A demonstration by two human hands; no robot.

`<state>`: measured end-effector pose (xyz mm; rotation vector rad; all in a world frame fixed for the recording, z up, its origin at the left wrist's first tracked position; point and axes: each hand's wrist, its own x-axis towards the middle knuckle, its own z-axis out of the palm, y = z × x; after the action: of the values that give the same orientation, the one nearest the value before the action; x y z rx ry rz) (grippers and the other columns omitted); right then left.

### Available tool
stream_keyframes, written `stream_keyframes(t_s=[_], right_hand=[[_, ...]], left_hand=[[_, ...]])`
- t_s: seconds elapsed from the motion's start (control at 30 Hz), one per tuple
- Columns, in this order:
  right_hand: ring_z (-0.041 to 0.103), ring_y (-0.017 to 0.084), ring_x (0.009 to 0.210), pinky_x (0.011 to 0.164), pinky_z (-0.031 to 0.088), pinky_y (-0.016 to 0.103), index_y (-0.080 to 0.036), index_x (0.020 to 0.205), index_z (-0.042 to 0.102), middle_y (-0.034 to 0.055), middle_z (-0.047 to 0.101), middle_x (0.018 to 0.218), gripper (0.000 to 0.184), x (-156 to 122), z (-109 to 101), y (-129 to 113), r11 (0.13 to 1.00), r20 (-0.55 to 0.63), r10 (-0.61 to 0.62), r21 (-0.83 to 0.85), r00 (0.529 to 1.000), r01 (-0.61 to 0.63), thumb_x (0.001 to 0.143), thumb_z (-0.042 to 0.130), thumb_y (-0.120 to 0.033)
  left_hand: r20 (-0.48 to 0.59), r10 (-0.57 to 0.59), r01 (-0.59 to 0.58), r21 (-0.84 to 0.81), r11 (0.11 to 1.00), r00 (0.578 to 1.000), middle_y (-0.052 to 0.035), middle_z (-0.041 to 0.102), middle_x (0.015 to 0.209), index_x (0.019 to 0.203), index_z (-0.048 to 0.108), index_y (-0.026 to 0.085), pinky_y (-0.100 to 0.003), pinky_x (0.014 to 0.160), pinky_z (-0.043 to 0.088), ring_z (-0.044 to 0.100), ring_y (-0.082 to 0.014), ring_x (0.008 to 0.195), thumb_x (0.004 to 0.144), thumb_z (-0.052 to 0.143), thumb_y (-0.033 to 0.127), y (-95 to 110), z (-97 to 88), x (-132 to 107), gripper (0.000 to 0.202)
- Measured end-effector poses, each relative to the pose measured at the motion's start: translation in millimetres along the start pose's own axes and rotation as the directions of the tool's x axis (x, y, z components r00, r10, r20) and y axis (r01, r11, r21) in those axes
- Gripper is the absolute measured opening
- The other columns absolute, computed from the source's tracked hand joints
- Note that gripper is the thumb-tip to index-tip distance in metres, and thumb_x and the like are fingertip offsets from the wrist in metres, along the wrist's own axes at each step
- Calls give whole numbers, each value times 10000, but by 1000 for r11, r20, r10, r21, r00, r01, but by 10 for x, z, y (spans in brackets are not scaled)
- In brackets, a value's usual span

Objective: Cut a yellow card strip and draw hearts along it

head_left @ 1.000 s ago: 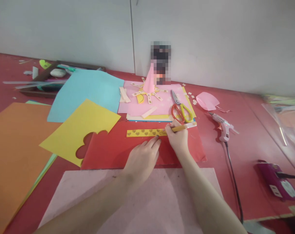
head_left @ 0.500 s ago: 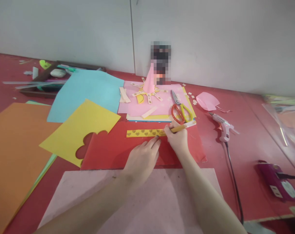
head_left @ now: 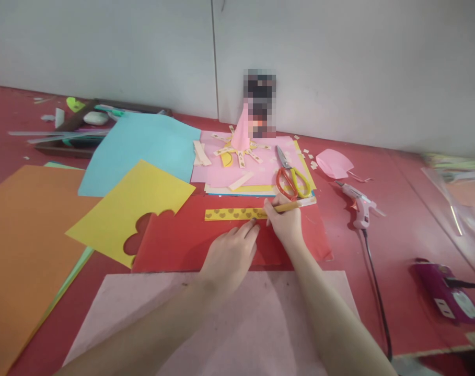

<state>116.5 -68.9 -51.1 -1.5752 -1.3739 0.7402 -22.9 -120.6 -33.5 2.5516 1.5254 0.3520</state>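
A yellow paper strip (head_left: 225, 214) with brown hearts along it lies on the red sheet (head_left: 178, 245). My left hand (head_left: 231, 253) rests flat on the red sheet with fingers stretched, their tips at the strip's lower edge. My right hand (head_left: 286, 222) is closed round a yellow-brown pen (head_left: 288, 206) with a pale rear end. Its fingers are at the strip's right end and hide the pen's tip. Just behind the right hand lie scissors (head_left: 283, 159) with one red and one yellow handle.
A pink paper cone (head_left: 242, 133) stands among paper strips on stacked sheets. Yellow (head_left: 115, 214), blue (head_left: 143, 151) and orange (head_left: 33, 235) sheets lie left, before a dark tray (head_left: 60, 150). Right are a glue gun (head_left: 362, 206), its cord, and a purple power socket (head_left: 443, 292).
The view has shifted very slightly. Both hands, the pen and the strip keep nearly the same places.
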Motion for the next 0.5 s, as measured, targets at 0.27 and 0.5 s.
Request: stream_keyframes(t_s=[0.27, 0.5], right_hand=[[373, 80, 354, 455, 343, 206, -217, 529, 310, -103, 343, 352, 283, 8, 13, 55, 1000, -59, -4, -7, 998, 4, 708, 524, -258], [438, 94, 338, 483, 391, 215, -221, 551, 338, -97, 404, 329, 289, 5, 6, 10, 999, -16, 9, 44, 1000, -8, 749, 515, -337]], left_hand=[[-6, 4, -4, 1, 1000, 1000, -38, 604, 1173, 1118, 534, 160, -332, 666, 535, 629, -180, 857, 849, 398, 131, -6, 6, -1, 303], [-6, 11, -11, -5, 1000, 1000, -39, 608, 1166, 1109, 535, 171, -327, 666, 529, 629, -182, 854, 847, 398, 126, -13, 11, -6, 299]])
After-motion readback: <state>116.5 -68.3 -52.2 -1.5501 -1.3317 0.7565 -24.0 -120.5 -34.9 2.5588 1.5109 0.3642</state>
